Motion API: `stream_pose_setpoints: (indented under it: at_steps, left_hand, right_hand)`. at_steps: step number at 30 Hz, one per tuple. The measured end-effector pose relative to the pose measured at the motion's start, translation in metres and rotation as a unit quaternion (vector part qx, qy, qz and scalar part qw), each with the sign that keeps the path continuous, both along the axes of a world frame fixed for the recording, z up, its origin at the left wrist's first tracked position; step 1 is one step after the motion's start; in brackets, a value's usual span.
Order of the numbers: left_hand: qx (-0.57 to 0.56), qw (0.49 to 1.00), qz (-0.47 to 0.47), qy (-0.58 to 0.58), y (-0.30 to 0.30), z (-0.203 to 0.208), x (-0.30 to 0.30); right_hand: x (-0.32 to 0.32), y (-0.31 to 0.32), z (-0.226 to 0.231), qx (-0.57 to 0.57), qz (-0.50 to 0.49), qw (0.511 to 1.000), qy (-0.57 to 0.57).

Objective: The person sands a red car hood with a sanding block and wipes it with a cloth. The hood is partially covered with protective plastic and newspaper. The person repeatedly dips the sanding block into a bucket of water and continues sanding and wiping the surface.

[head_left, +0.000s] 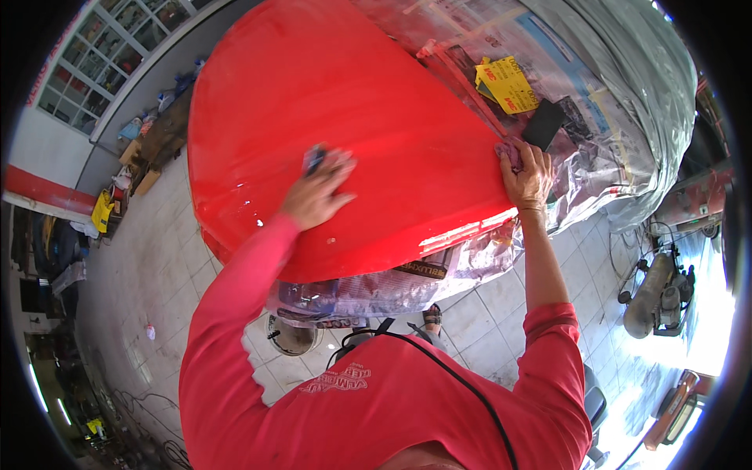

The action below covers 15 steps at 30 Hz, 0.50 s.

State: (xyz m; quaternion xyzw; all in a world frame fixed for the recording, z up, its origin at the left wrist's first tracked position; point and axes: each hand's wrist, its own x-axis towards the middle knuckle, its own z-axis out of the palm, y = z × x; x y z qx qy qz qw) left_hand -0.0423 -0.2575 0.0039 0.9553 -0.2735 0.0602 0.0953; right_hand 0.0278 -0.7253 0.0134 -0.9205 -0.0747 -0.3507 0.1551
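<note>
A glossy red car hood (352, 117) spreads out in front of me, with wet-looking streaks and highlights on it. My left hand (321, 188) lies on its near left part, fingers over a small dark sanding pad (315, 160) pressed against the paint. The hand covers much of that pad, and some blur hides its outline. At the hood's right edge, my right hand (529, 176) is closed around a crumpled pinkish cloth (511, 155), resting on the edge.
Masking plastic and newspaper (580, 157) cover the car on the right. On them lie yellow sandpaper sheets (507, 84) and a black block (544, 124). A bucket (291, 337) stands below the hood's front, and a compressor (662, 294) is on the tiled floor at right.
</note>
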Motion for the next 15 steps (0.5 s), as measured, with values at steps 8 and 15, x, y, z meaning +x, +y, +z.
stream_pose_setpoints:
  at_steps: [8,15]
  left_hand:
    - [0.099,0.985,-0.11,-0.089,-0.156,0.015,0.106]
    - [0.026,0.992,0.099,0.067,0.12,-0.01,-0.056]
  right_hand:
    - [0.006,0.0,0.009,0.01,0.025,1.0,-0.003]
    - [0.004,-0.005,0.008,0.033,-0.011,0.999,-0.028]
